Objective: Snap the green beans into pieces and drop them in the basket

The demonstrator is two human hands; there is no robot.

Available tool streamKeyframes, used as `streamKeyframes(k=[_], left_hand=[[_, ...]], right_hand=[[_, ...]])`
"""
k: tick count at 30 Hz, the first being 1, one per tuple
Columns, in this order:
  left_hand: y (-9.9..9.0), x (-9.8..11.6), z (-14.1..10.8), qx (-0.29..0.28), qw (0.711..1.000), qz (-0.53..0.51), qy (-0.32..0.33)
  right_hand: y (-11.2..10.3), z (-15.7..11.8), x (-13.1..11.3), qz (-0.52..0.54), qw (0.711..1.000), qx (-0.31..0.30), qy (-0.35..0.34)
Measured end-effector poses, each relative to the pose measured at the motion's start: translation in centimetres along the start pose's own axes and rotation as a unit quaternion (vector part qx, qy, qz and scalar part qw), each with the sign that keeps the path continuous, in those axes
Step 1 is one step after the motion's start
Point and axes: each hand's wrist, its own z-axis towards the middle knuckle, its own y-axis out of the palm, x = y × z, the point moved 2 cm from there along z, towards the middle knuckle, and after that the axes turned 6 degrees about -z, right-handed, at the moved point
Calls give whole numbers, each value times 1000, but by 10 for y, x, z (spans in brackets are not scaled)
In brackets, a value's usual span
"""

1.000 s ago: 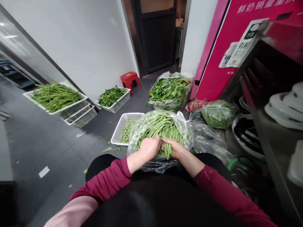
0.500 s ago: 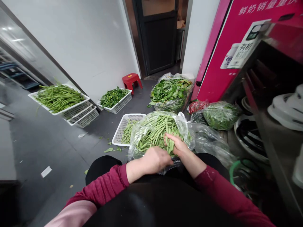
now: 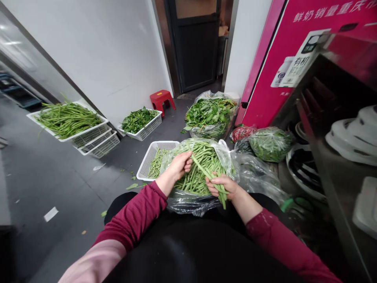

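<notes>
鲜奶销量重庆 on pink cabinet (image 3: 265,100), 有机 on printed carton (image 3: 301,63)

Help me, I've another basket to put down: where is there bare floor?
The widest patch is left of the white bean basket, this side of the stacked baskets, with scraps on it. A smaller patch lies between the bean basket and the red stool. Crowded: right of the open bean bag, among filled bags and shelf.

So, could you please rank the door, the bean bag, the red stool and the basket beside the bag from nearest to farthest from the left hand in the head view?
1. Bean bag: right below the left hand.
2. Basket: left of the bag.
3. Red stool: ahead, by the wall.
4. Door: beyond the stool.
</notes>
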Motion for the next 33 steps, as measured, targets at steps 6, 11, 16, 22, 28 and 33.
streamKeyframes(k=[6,11,16,22,28,33], left_hand=[[16,29,-16,110,967,154,171],[51,39,-60,-14,899,345,269],[40,9,-38,-8,989,116,87],[29,-11,-24,-23,998,6,50],[19,16,-21,13,990,33,136],[16,15,-18,26,990,47,134]], right_hand=[[-4,8,4,19,994,107,34],[-22,16,6,32,953,300,3],[-9,11,9,50,983,174,43],[5,5,9,43,992,100,57],[4,4,5,31,993,106,42],[0,3,7,27,993,107,46]])
